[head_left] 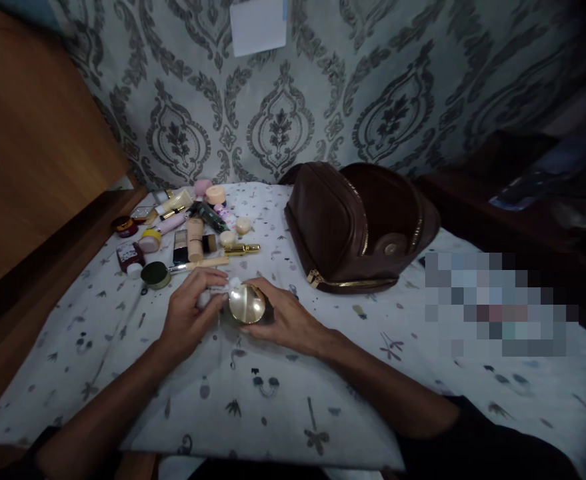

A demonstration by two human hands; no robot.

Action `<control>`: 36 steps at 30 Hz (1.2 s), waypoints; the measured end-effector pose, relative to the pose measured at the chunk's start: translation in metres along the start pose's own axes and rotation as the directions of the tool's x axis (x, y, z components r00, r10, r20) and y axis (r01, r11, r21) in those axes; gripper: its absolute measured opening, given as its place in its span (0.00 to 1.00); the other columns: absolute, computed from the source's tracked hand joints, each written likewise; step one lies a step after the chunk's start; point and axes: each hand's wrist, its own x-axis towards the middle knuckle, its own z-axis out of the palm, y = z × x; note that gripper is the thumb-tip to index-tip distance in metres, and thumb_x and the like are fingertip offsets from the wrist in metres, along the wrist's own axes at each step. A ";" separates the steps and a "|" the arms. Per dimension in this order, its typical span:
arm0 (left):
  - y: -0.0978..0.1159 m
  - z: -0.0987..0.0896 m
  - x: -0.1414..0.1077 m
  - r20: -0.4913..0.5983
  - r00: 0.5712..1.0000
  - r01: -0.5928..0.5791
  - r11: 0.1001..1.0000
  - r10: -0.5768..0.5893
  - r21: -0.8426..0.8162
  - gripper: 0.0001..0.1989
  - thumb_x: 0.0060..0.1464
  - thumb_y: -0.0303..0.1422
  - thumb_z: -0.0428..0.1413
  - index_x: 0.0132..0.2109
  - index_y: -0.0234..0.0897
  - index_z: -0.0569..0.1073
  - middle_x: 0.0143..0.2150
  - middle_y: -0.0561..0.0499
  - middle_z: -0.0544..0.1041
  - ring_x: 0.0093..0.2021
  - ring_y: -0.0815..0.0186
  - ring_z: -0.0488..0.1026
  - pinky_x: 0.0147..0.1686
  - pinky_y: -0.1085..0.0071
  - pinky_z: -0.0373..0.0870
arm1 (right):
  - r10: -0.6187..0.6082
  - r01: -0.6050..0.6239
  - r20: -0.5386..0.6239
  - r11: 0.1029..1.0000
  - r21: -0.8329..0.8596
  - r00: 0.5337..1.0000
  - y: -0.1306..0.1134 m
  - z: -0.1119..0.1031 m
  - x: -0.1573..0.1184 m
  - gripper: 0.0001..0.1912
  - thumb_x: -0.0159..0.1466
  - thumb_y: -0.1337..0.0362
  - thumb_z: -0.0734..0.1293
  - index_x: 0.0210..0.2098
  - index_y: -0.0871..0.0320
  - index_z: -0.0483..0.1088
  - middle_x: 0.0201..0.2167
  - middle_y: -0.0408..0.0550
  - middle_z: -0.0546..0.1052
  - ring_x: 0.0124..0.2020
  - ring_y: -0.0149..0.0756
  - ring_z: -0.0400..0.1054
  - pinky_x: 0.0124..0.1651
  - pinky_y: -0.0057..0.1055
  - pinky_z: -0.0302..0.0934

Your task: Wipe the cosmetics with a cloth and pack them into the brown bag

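Note:
In the head view, my right hand (287, 315) grips a round, shiny gold compact (247, 304) by its right side, thumb and fingers curved about its rim. My left hand (191, 307) is closed on a crumpled whitish tissue (207, 293), which meets the compact's left edge. Both hands hover low over the patterned white cloth. Just beyond my left hand lie a makeup brush (200, 265), a dark-lidded round jar (155, 275) and a gold tube (243, 249).
A brown leather bag (333, 220) with gold zips stands unzipped at the right back. Cosmetics, among them a beige tube (195, 240) and a pink sponge (203, 187), cluster at the left back. A wooden panel (37, 147) rises at the left. One area on the right is pixelated.

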 end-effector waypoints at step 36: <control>0.003 -0.022 -0.023 0.156 0.987 -0.059 0.991 0.039 0.124 0.08 0.61 0.26 0.54 0.46 0.39 0.74 0.46 0.44 0.78 0.47 0.61 0.77 0.44 0.66 0.76 | -0.032 0.032 0.012 0.998 -0.048 0.999 0.010 0.008 0.001 0.31 0.51 0.58 0.78 0.51 0.58 0.67 0.46 0.51 0.74 0.48 0.44 0.68 0.49 0.40 0.64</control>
